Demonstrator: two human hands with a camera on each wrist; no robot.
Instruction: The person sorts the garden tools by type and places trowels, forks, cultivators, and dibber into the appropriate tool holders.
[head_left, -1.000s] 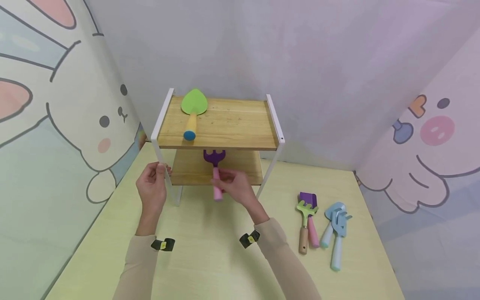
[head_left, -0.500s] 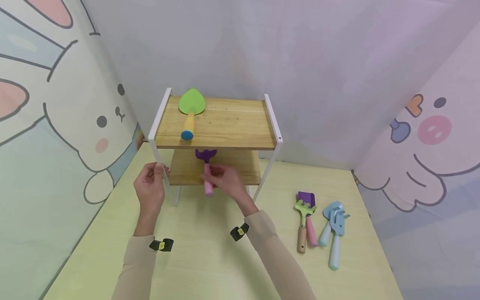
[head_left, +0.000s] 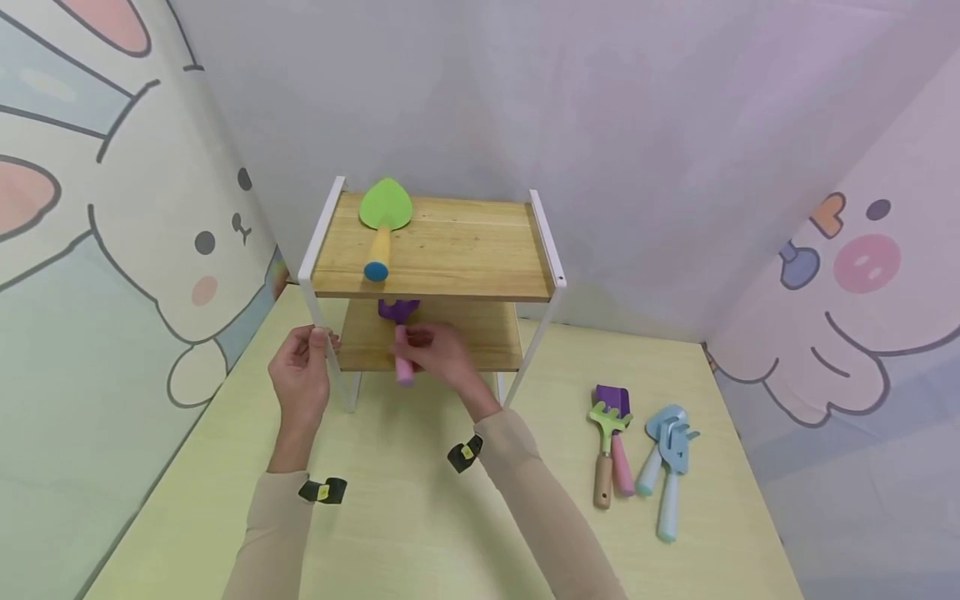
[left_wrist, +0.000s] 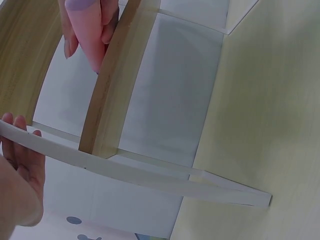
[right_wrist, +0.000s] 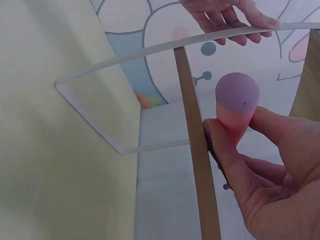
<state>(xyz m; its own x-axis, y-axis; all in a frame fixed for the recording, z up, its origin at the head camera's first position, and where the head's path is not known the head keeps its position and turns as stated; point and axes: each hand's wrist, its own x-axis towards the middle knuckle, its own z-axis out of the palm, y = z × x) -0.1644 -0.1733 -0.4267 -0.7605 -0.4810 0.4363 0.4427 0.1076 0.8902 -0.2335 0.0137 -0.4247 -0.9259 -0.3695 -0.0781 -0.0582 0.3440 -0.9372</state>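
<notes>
My right hand [head_left: 446, 354] pinches the pink handle of a small purple-headed garden fork [head_left: 403, 362]. The fork points inward over the lower board [head_left: 480, 337] of a two-tier shelf, its tines partly hidden under the upper board [head_left: 472, 250]. In the right wrist view, thumb and fingers close round the handle [right_wrist: 235, 107], whose butt end faces the camera. At the shelf's front left, my left hand [head_left: 302, 367] grips the white metal leg [left_wrist: 130, 175]; its fingertips show behind the leg in the left wrist view.
On the upper board lies a green trowel [head_left: 386, 204] with a yellow handle. To the shelf's right on the table [head_left: 405, 517] are a green fork [head_left: 606, 442], a purple-and-pink tool [head_left: 621, 458] and two overlapping light-blue tools [head_left: 671, 483]. Printed curtains stand behind.
My right hand has moved left and slightly inward with the fork, bringing it nearer the lower tier's left side. The left hand stays on the leg.
</notes>
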